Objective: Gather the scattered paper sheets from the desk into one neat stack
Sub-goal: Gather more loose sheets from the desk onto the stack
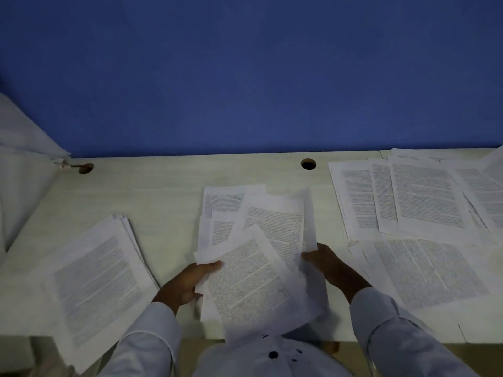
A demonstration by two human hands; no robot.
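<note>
So the person has a messy fan of sheets [253, 268] at the front middle of the desk [168, 191], caught between both hands. The left hand [187, 284] grips its left edge, thumb on top and fingers curled underneath, while the right hand [329, 263] pinches the right edge. A tidier stack [100, 281] lies just left of the left hand, and loose sheets [424, 197] are spread out past the right hand, reaching back to the blue wall [245, 77]
</note>
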